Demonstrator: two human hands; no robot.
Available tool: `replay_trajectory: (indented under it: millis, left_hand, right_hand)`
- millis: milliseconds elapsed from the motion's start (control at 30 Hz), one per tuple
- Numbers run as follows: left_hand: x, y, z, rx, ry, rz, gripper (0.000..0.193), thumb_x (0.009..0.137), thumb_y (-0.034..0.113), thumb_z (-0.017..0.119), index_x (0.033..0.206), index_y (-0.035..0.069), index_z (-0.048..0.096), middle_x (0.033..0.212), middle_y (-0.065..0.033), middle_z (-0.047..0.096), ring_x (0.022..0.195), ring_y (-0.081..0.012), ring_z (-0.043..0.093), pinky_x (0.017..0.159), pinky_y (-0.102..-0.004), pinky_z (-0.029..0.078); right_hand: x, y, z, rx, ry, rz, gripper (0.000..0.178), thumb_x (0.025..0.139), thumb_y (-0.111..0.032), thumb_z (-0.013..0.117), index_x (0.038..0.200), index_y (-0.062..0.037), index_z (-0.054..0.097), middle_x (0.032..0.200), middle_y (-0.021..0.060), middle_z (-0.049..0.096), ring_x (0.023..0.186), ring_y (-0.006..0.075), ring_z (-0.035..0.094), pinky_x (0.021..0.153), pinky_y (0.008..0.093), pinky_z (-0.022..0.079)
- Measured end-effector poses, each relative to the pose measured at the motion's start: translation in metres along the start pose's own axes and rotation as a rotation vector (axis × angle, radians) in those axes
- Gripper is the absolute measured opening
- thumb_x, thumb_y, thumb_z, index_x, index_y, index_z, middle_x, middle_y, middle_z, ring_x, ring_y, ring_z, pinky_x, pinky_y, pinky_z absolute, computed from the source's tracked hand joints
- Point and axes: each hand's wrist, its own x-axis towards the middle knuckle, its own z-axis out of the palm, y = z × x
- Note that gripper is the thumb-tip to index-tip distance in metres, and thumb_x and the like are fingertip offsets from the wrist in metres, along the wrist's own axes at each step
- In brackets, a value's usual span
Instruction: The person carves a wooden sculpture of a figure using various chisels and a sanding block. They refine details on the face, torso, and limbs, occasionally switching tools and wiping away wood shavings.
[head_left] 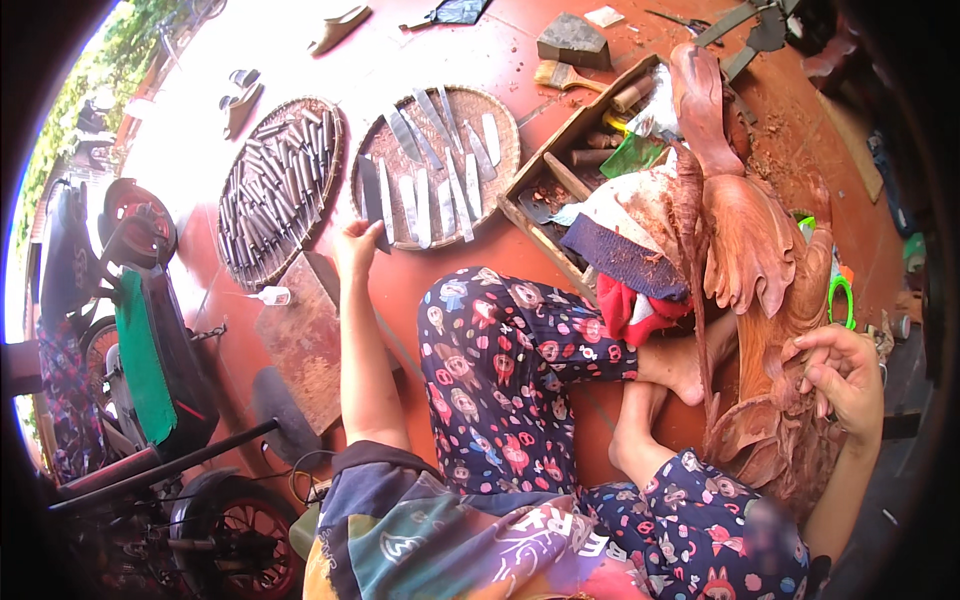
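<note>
My left hand (357, 245) reaches forward with its fingers closed at the lower end of a dark flat strip (372, 195), which lies along the left rim of a round woven tray (515, 150). Several pale flat metal blades (447, 208) are spread on that tray. At the right, my right hand (840, 378) is raised over a reddish-brown wood carving (745, 235) with flowing, leaf-like forms. Its fingers are curled together; whatever they pinch is too small to make out. The carving stands beside my crossed legs.
A second woven tray (335, 135) holds many dark rod-like tools. Behind the carving sits a wooden box (540, 235) with cloths and tools. A brush (565, 76) and a dark block (573, 42) lie beyond it. A motorbike (160, 350) stands at left, near a small white bottle (273, 296).
</note>
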Motion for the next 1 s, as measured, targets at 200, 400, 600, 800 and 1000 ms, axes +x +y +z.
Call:
replay_trajectory:
  millis: [200, 400, 600, 800, 1000]
  left_hand:
    - [-0.003, 0.042, 0.006, 0.01, -0.091, 0.018, 0.023, 0.082, 0.021, 0.078, 0.091, 0.0, 0.075, 0.073, -0.0016, 0.07, 0.062, -0.0067, 0.057, 0.061, -0.0254, 0.046]
    - [0.002, -0.005, 0.0, -0.141, -0.111, -0.021, 0.02, 0.089, 0.022, 0.073, 0.094, 0.002, 0.072, 0.083, -0.0022, 0.071, 0.07, -0.006, 0.056, 0.066, -0.025, 0.045]
    - [-0.061, 0.014, 0.027, -0.521, -0.238, -0.068, 0.011, 0.101, 0.017, 0.058, 0.102, 0.007, 0.064, 0.105, -0.0006, 0.072, 0.089, -0.0047, 0.055, 0.083, -0.0222, 0.042]
    - [-0.078, 0.005, 0.046, -0.441, -0.105, -0.074, 0.013, 0.101, 0.019, 0.058, 0.1, 0.008, 0.064, 0.083, 0.0068, 0.057, 0.076, -0.004, 0.048, 0.072, -0.0219, 0.039]
    - [-0.089, 0.012, 0.039, -0.025, -0.117, -0.111, 0.023, 0.099, 0.023, 0.058, 0.102, 0.0, 0.061, 0.081, -0.01, 0.065, 0.077, -0.0176, 0.06, 0.074, -0.0354, 0.049]
  right_hand:
    - [-0.001, 0.001, -0.003, 0.027, 0.009, 0.039, 0.026, 0.087, -0.006, 0.068, 0.109, 0.0082, 0.065, 0.074, 0.0081, 0.066, 0.043, 0.0035, 0.051, 0.038, 0.0149, 0.039]
    - [0.005, 0.005, 0.0, 0.028, 0.0, 0.023, 0.027, 0.088, -0.009, 0.069, 0.109, 0.0075, 0.065, 0.07, 0.0075, 0.064, 0.042, 0.0027, 0.049, 0.037, 0.0145, 0.036]
    - [-0.001, 0.005, -0.003, 0.021, 0.016, 0.041, 0.028, 0.09, -0.013, 0.069, 0.109, 0.0063, 0.064, 0.073, 0.0073, 0.065, 0.045, 0.0018, 0.05, 0.037, 0.0142, 0.036]
    - [0.002, 0.011, -0.005, -0.022, 0.004, 0.009, 0.026, 0.091, -0.014, 0.067, 0.109, 0.0055, 0.064, 0.078, 0.0078, 0.067, 0.046, 0.0018, 0.05, 0.037, 0.0142, 0.034]
    - [0.003, 0.015, -0.006, -0.029, 0.012, -0.014, 0.026, 0.092, -0.014, 0.067, 0.109, 0.005, 0.064, 0.074, 0.0061, 0.065, 0.044, 0.0012, 0.047, 0.037, 0.0145, 0.031]
